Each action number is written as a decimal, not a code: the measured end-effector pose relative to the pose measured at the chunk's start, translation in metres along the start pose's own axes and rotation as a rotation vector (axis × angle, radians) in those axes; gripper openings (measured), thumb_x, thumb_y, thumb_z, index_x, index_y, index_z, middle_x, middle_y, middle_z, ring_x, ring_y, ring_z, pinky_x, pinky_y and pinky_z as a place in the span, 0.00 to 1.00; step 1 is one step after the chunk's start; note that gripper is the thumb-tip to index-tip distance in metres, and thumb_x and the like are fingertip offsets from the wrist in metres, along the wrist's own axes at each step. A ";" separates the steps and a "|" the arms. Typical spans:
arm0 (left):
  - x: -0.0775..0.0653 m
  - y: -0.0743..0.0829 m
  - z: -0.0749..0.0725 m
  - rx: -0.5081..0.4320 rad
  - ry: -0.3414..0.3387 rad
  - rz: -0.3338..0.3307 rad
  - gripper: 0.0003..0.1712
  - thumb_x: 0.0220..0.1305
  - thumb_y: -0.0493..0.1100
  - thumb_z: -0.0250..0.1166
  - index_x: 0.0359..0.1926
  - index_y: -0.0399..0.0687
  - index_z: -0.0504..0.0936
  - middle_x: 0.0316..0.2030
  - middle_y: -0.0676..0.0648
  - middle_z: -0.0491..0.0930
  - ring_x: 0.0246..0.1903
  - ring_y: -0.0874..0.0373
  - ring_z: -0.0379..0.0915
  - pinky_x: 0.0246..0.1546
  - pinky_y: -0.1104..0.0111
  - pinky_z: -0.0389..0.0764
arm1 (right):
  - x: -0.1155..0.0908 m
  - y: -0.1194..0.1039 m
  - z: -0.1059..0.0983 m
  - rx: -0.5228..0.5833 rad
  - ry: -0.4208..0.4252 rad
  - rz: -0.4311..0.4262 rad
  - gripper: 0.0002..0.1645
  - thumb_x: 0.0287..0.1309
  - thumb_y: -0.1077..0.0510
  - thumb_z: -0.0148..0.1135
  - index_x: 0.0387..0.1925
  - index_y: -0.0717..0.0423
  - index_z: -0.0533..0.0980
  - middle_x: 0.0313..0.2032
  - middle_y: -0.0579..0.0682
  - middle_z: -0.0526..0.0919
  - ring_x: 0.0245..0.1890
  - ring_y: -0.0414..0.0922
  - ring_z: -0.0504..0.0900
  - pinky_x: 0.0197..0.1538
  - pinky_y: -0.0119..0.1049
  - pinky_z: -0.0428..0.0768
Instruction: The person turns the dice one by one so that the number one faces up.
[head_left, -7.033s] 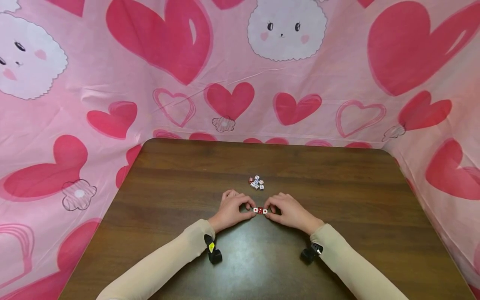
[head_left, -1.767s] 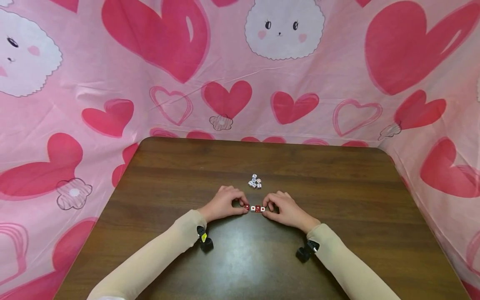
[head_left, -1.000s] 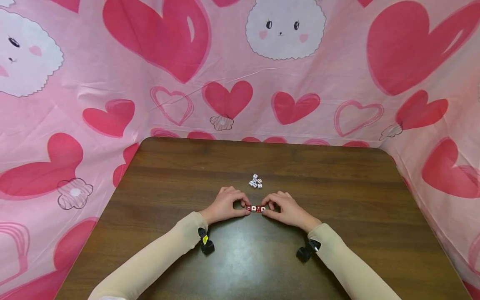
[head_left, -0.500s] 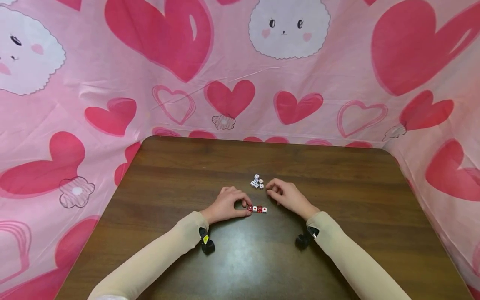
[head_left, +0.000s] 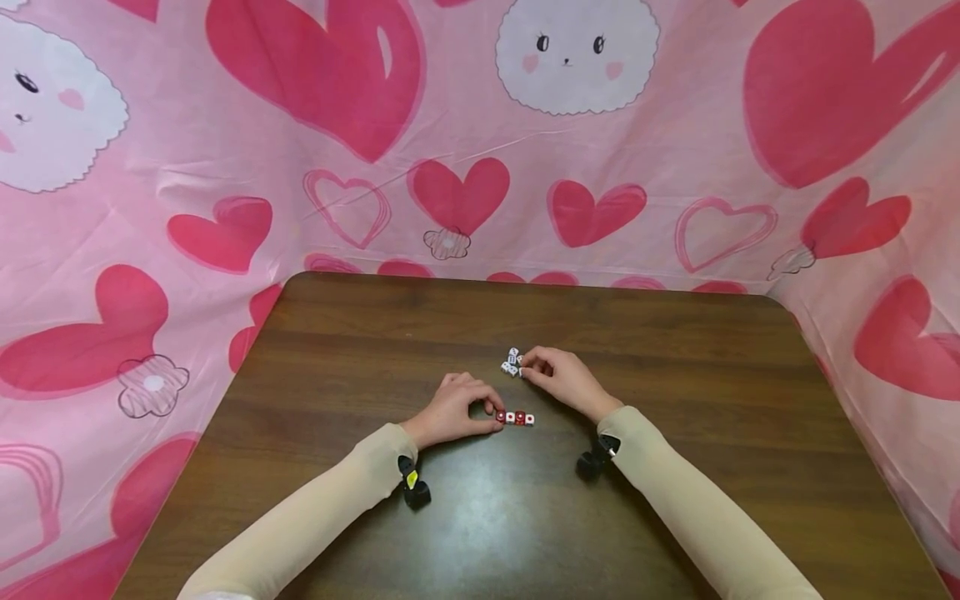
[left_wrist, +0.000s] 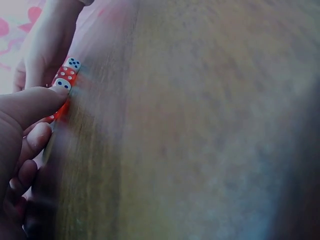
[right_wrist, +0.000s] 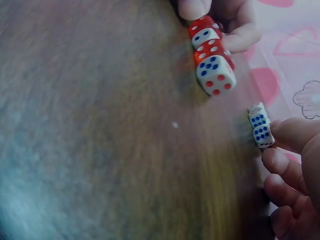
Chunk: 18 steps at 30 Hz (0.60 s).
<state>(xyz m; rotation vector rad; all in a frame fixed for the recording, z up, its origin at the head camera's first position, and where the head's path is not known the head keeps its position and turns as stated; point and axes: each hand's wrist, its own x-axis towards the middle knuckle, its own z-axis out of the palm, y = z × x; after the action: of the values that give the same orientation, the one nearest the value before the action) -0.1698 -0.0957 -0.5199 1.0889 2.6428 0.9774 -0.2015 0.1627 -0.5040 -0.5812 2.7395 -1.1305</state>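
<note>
A short row of dice (head_left: 514,417), alternating red and white, lies on the dark wooden table (head_left: 675,400). My left hand (head_left: 491,412) pinches the red die at its left end; in the left wrist view my thumb (left_wrist: 35,105) covers the near end of the row of dice (left_wrist: 66,75). A small pile of white dice (head_left: 512,362) sits just behind the row. My right hand (head_left: 523,367) is at the pile's right edge with curled fingers. In the right wrist view my thumb (right_wrist: 295,132) touches a white die with blue pips (right_wrist: 261,125), beside the row of dice (right_wrist: 210,55).
Pink cloth (head_left: 480,167) printed with hearts and bunnies hangs behind and beside the table. Bare wood spreads to the left, right and front of my hands. Black wrist cameras (head_left: 415,492) sit under both forearms.
My right hand has left the row's right end and moved back and left to the pile of white dice. The left hand stays pinching the row's left end.
</note>
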 end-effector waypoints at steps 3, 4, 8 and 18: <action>0.000 0.000 0.000 0.002 0.006 0.003 0.09 0.63 0.54 0.75 0.42 0.64 0.86 0.32 0.65 0.78 0.40 0.64 0.67 0.59 0.52 0.62 | 0.000 -0.001 0.001 -0.026 -0.001 0.000 0.08 0.69 0.53 0.69 0.46 0.48 0.83 0.29 0.42 0.80 0.28 0.41 0.75 0.34 0.37 0.73; -0.001 0.000 0.000 0.002 0.008 0.005 0.09 0.63 0.54 0.76 0.42 0.64 0.86 0.32 0.65 0.78 0.40 0.64 0.67 0.59 0.52 0.62 | 0.000 -0.001 0.001 -0.030 0.000 0.002 0.08 0.68 0.53 0.69 0.46 0.48 0.83 0.28 0.42 0.79 0.28 0.41 0.75 0.34 0.37 0.73; -0.001 -0.002 0.001 0.009 0.017 0.008 0.09 0.63 0.55 0.75 0.42 0.64 0.86 0.32 0.66 0.77 0.40 0.64 0.66 0.57 0.53 0.62 | 0.000 0.000 0.001 -0.020 0.001 0.011 0.09 0.69 0.51 0.68 0.47 0.48 0.84 0.28 0.42 0.79 0.27 0.41 0.75 0.34 0.37 0.73; 0.000 -0.001 0.002 0.055 0.043 0.028 0.10 0.60 0.55 0.77 0.40 0.64 0.86 0.31 0.65 0.78 0.39 0.64 0.68 0.58 0.54 0.64 | 0.001 0.002 0.002 -0.055 0.005 -0.027 0.10 0.65 0.53 0.71 0.46 0.49 0.84 0.27 0.41 0.77 0.27 0.39 0.74 0.35 0.36 0.72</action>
<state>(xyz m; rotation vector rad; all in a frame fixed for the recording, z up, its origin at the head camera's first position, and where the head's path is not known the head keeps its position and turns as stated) -0.1701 -0.0950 -0.5222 1.1323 2.7111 0.9486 -0.2027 0.1624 -0.5066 -0.6243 2.7828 -1.0670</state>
